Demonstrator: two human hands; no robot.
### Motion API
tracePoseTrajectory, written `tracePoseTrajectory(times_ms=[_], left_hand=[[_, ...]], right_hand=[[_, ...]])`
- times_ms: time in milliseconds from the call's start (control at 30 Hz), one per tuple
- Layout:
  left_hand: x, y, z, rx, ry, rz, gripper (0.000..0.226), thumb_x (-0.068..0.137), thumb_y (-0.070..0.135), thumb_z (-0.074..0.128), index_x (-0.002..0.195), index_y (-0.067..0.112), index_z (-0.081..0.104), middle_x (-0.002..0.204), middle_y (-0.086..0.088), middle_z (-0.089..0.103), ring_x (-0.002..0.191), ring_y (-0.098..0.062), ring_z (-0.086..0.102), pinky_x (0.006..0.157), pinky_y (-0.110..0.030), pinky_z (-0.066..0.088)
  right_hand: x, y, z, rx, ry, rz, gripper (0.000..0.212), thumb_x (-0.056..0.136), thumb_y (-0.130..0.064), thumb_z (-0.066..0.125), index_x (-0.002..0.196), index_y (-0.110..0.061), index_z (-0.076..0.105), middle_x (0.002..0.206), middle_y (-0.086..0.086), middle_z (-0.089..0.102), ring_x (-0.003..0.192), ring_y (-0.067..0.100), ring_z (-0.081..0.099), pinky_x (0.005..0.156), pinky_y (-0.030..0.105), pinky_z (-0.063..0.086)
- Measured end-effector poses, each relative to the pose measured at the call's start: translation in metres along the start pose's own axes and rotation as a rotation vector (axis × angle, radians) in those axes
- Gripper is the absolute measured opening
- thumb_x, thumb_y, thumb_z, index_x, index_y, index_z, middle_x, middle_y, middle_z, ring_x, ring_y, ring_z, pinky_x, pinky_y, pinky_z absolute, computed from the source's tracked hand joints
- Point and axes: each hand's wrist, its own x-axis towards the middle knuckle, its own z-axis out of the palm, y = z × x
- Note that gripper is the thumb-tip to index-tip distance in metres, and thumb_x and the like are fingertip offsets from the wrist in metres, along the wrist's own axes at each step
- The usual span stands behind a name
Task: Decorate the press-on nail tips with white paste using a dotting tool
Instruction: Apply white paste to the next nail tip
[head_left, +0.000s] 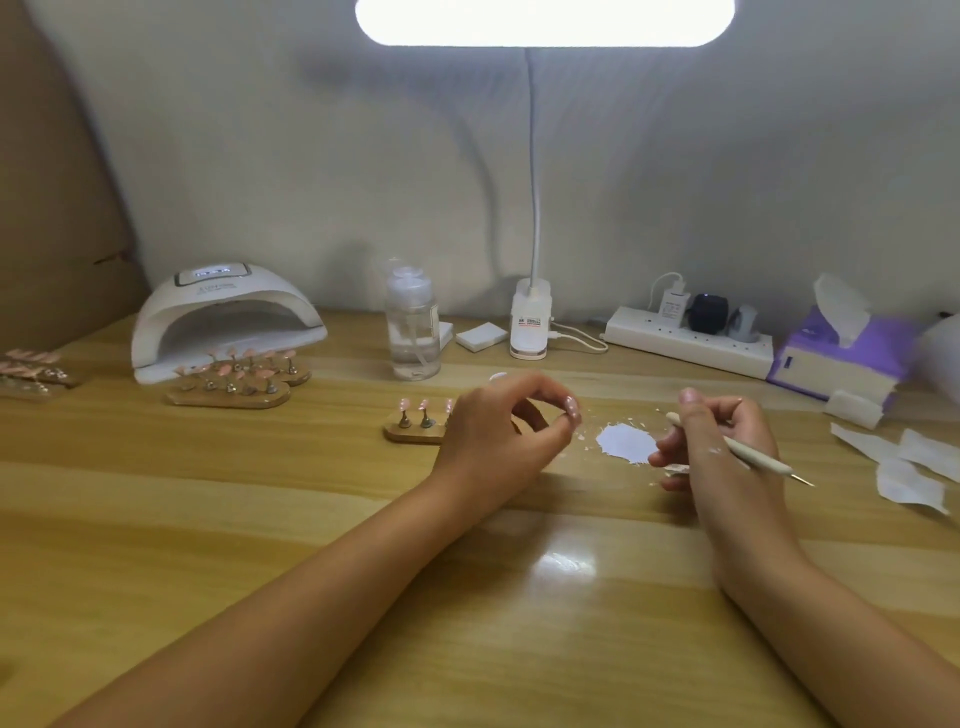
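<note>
From the head view, the left hand (498, 431) pinches a small pink press-on nail tip (571, 408) above mid-desk. The right hand (727, 441) grips a slim cream dotting tool (748, 452), its metal point aimed rightward. The flat white paste patch (626, 441) lies between them. I'd turn the point inward, load it sparingly and steady both wrists on the wooden desk (311, 519).

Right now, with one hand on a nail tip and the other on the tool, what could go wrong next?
1. The left hand pinches what looks like a nail tip in bare fingertips, off any stand; it could slip or smudge.
2. The white paste lies bare on the table between both hands; a finger could smear it.
3. The dotting tool in the right hand points away from the paste; regripping might drop it.
</note>
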Motion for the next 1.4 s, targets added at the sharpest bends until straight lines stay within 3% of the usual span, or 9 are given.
tracePoseTrajectory(times_ms=[100, 300, 400, 467, 600, 867, 967, 1100, 1400], left_hand=[[0.018, 0.001, -0.025, 0.038, 0.064, -0.080, 0.006, 0.084, 0.020, 0.076, 0.083, 0.022, 0.070, 0.088, 0.015, 0.067, 0.078, -0.004, 0.061, 0.067, -0.023, 0.049], [0.032, -0.013, -0.072, 0.300, -0.110, -0.301, 0.013, 0.078, 0.033, 0.078, 0.072, 0.036, 0.067, 0.114, 0.014, 0.060, 0.111, -0.011, 0.053, 0.103, -0.038, 0.035], [0.032, -0.022, -0.075, 0.455, -0.161, -0.313, 0.009, 0.077, 0.042, 0.075, 0.072, 0.040, 0.068, 0.118, 0.023, 0.054, 0.117, -0.005, 0.036, 0.091, -0.025, 0.010], [0.031, -0.028, -0.073, 0.504, -0.183, -0.301, 0.007, 0.076, 0.045, 0.075, 0.072, 0.042, 0.070, 0.115, 0.027, 0.051, 0.117, -0.002, 0.030, 0.082, -0.023, 0.008], [0.028, -0.035, -0.070, 0.569, -0.242, -0.242, 0.013, 0.075, 0.051, 0.076, 0.068, 0.048, 0.065, 0.121, 0.026, 0.050, 0.116, 0.001, 0.024, 0.080, -0.021, 0.008], [0.024, -0.038, -0.065, 0.608, -0.208, -0.180, 0.013, 0.077, 0.052, 0.074, 0.071, 0.050, 0.063, 0.128, 0.024, 0.047, 0.125, -0.005, 0.024, 0.091, -0.025, 0.008], [0.024, -0.038, -0.067, 0.680, -0.205, -0.129, 0.010, 0.078, 0.054, 0.071, 0.082, 0.048, 0.064, 0.131, 0.022, 0.046, 0.127, -0.007, 0.024, 0.100, -0.029, 0.006], [0.022, -0.036, -0.064, 0.782, -0.151, 0.039, 0.028, 0.077, 0.062, 0.066, 0.099, 0.045, 0.064, 0.134, 0.018, 0.044, 0.127, -0.010, 0.024, 0.107, -0.033, 0.000], [0.012, -0.030, -0.036, 0.826, -0.025, 0.074, 0.015, 0.081, 0.049, 0.069, 0.086, 0.035, 0.068, 0.138, 0.014, 0.047, 0.131, -0.015, 0.026, 0.106, -0.036, 0.003]], right_hand=[[0.000, 0.000, -0.002, 0.029, 0.001, 0.016, 0.019, 0.103, -0.029, 0.053, 0.097, -0.012, 0.054, 0.067, 0.000, 0.061, 0.049, 0.000, 0.060, 0.043, 0.015, 0.046], [0.000, 0.001, 0.000, 0.025, -0.033, 0.022, 0.020, 0.103, -0.028, 0.052, 0.094, -0.011, 0.056, 0.061, -0.003, 0.061, 0.048, -0.001, 0.057, 0.042, 0.014, 0.044], [0.000, 0.002, 0.000, 0.013, -0.047, 0.017, 0.020, 0.103, -0.028, 0.052, 0.095, -0.010, 0.056, 0.058, -0.005, 0.061, 0.048, 0.000, 0.057, 0.044, 0.015, 0.044], [0.000, 0.003, 0.001, 0.012, -0.050, 0.015, 0.019, 0.103, -0.028, 0.052, 0.094, -0.011, 0.056, 0.057, -0.006, 0.061, 0.048, 0.000, 0.056, 0.045, 0.016, 0.044], [0.000, 0.004, 0.001, 0.024, -0.055, 0.010, 0.019, 0.103, -0.027, 0.053, 0.092, -0.011, 0.055, 0.054, -0.008, 0.060, 0.047, 0.000, 0.055, 0.043, 0.013, 0.042], [-0.001, 0.004, 0.001, 0.031, -0.072, 0.015, 0.021, 0.103, -0.027, 0.054, 0.086, -0.014, 0.054, 0.054, -0.006, 0.061, 0.047, 0.003, 0.054, 0.043, 0.014, 0.042], [-0.001, 0.003, 0.000, 0.023, -0.083, 0.012, 0.021, 0.102, -0.028, 0.053, 0.087, -0.014, 0.055, 0.055, -0.006, 0.062, 0.048, 0.002, 0.055, 0.043, 0.013, 0.043], [-0.002, 0.002, 0.000, 0.026, -0.080, 0.012, 0.021, 0.103, -0.027, 0.053, 0.089, -0.012, 0.056, 0.055, -0.006, 0.062, 0.048, 0.002, 0.055, 0.043, 0.013, 0.043], [-0.003, 0.001, 0.001, 0.035, -0.078, -0.003, 0.021, 0.102, -0.027, 0.054, 0.093, -0.008, 0.055, 0.058, -0.003, 0.061, 0.047, 0.003, 0.053, 0.043, 0.014, 0.042]])
